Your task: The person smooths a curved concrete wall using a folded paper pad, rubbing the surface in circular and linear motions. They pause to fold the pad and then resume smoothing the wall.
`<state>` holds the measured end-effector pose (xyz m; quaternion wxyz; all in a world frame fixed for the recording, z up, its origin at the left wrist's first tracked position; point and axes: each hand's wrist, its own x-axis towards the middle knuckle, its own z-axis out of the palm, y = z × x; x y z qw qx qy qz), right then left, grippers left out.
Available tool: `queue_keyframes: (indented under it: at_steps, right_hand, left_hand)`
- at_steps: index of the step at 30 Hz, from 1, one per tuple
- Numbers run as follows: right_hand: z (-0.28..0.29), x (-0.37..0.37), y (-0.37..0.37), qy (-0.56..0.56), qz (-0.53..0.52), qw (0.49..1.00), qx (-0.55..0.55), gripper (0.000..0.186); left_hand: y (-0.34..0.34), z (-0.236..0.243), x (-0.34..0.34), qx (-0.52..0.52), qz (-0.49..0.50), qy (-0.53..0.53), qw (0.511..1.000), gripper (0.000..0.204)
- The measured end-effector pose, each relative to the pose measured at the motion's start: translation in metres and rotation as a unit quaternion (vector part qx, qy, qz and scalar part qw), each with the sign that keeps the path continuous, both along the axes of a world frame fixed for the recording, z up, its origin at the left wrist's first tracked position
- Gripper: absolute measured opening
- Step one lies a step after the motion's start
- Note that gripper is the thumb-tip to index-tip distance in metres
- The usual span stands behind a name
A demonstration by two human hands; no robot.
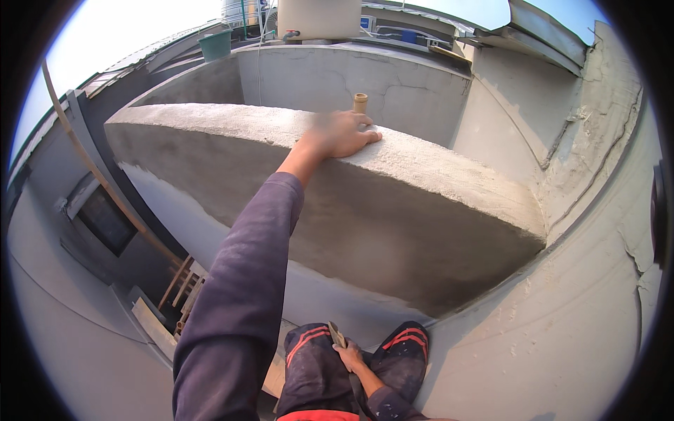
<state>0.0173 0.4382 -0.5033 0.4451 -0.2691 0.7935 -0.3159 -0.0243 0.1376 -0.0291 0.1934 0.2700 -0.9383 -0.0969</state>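
Note:
My left hand (337, 135) rests palm down on the rough pale top of a grey plastered wall (421, 163), its fingers apart with nothing held in them. Part of that hand is blurred. Just beyond its fingertips, the end of a bamboo pole (360, 103) sticks up behind the wall. Low between my knees, my right hand (349, 355) is closed around a narrow, flat, tan tool (337, 334). Its upper end shows above the fingers, but I cannot make out its exact kind. The wall's front face looks dark grey above a paler lower band.
Behind the wall lies a walled recess with a cracked back wall (400, 91). A large beige tank (319, 19) and a green tub (215, 45) stand beyond. A long pole (95, 168) leans at left, above wooden pieces (184, 284). A grey wall (562, 330) closes in at right.

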Motion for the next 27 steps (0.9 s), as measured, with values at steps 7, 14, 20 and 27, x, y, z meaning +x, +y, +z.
queue_keyframes:
  at_steps: [7,14,20,27]
  right_hand:
    - [0.009,0.004,0.000,-0.009,0.013,1.000,-0.012,0.060]
    - [0.003,0.002,0.004,-0.003,0.008,1.000,-0.011,0.057]
    - [0.004,0.005,0.007,-0.011,-0.002,1.000,-0.004,0.058]
    - [-0.001,0.001,-0.001,-0.010,-0.026,0.999,-0.022,0.049]
  left_hand:
    - [-0.003,-0.002,0.001,-0.011,0.017,-0.001,1.000,0.056]
    - [-0.002,0.001,-0.003,-0.007,0.035,-0.016,0.999,0.058]
    - [0.002,0.002,0.001,0.006,0.024,0.000,1.000,0.057]
    - [0.003,0.005,0.001,0.014,0.030,-0.005,0.999,0.056]
